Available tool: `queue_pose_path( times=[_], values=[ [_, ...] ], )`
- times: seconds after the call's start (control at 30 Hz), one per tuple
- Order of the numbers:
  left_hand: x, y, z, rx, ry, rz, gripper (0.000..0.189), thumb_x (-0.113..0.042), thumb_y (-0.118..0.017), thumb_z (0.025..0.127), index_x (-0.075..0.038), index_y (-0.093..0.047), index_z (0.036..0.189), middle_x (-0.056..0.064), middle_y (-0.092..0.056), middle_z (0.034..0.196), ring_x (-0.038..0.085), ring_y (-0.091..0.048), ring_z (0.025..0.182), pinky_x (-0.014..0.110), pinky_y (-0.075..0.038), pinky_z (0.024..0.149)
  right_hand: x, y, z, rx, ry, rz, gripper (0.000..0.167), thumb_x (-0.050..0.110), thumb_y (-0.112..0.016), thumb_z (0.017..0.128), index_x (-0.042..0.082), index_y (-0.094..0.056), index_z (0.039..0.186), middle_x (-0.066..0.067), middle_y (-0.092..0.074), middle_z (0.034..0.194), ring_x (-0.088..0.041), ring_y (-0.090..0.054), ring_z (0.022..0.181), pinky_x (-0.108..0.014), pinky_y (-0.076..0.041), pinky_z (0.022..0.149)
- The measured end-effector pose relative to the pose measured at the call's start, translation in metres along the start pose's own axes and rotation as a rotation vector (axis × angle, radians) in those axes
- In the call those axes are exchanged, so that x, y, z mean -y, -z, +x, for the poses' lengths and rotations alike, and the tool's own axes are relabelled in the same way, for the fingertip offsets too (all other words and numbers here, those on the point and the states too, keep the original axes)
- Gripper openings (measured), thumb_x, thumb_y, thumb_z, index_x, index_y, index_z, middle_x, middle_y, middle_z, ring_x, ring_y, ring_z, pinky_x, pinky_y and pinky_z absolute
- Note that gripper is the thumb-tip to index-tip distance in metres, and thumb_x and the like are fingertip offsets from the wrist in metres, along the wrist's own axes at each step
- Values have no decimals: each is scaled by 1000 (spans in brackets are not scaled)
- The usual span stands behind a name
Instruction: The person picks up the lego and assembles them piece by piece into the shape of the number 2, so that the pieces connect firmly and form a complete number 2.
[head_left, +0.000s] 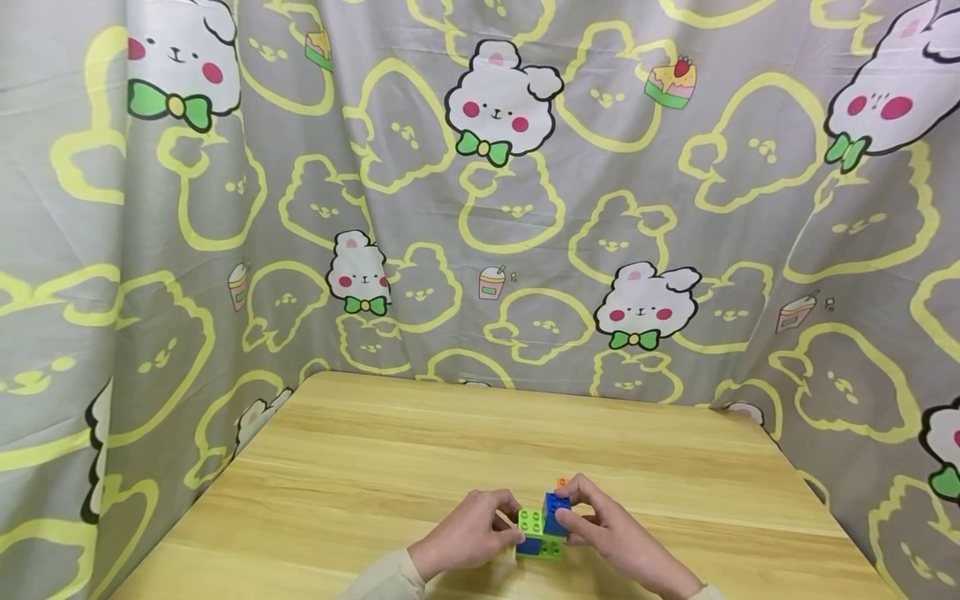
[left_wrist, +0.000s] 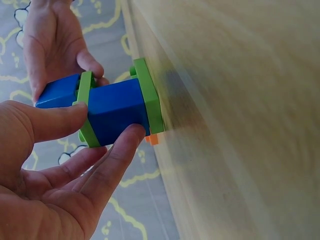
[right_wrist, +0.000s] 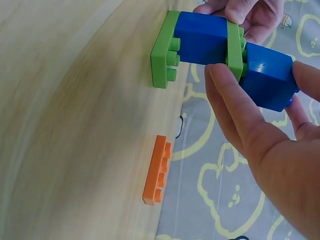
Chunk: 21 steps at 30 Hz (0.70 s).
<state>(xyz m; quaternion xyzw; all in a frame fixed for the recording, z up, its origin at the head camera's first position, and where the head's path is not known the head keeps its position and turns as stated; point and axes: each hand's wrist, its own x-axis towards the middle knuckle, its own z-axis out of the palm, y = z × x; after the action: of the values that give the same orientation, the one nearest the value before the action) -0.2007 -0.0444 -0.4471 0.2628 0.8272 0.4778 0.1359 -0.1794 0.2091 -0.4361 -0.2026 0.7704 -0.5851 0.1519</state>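
Note:
A stack of toy building blocks stands on the table in front of me. At its base lies a green plate (right_wrist: 162, 55), with a lower blue block (left_wrist: 117, 107) on it. Over that block sits an upper green plate (head_left: 531, 522). My left hand (head_left: 471, 533) grips the stack, thumb at the upper plate's edge and a fingertip against the lower blue block. An upper blue block (right_wrist: 267, 75) is pinched by my right hand (head_left: 613, 535), at the right end of the upper plate. It looks slightly tilted, with plate studs showing beside it.
An orange studded strip (right_wrist: 157, 172) lies on the wooden table (head_left: 360, 467) just behind the stack. A patterned grey curtain (head_left: 420, 208) hangs around the table's back and sides.

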Motion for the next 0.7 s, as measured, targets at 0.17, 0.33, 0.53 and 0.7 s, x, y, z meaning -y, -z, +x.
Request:
queue_pose_path(
  times=[0.17,0.33,0.53,0.7],
  values=[
    [-1,1,1,5,5,2,17,-10,-74,93,-5,-69,109,2,-72,105,7,-71,86,20,-58,72,-1,0,1,-8,-7,-2,31,28,-51,109,5,-48,129,-19,-49,125,-33,-68,108,-38,-61,88],
    [-1,2,0,12,3,-2,17,-9,-74,94,-4,-69,109,2,-72,105,7,-72,86,20,-58,73,-2,0,2,-16,-20,6,31,29,-52,109,5,-49,128,-18,-50,123,-32,-68,106,-37,-61,87],
    [-1,1,0,9,1,-4,17,-9,-74,93,-4,-69,109,2,-72,105,6,-72,86,19,-58,72,-1,0,2,-11,-22,13,32,30,-51,109,4,-48,128,-20,-50,124,-32,-67,106,-35,-61,87],
    [-2,1,-1,6,-6,-1,17,-8,-74,94,-4,-69,109,3,-73,105,7,-72,86,20,-58,71,-1,0,2,0,-12,23,31,28,-53,109,3,-48,127,-21,-49,124,-30,-67,106,-35,-60,88]
  ],
)
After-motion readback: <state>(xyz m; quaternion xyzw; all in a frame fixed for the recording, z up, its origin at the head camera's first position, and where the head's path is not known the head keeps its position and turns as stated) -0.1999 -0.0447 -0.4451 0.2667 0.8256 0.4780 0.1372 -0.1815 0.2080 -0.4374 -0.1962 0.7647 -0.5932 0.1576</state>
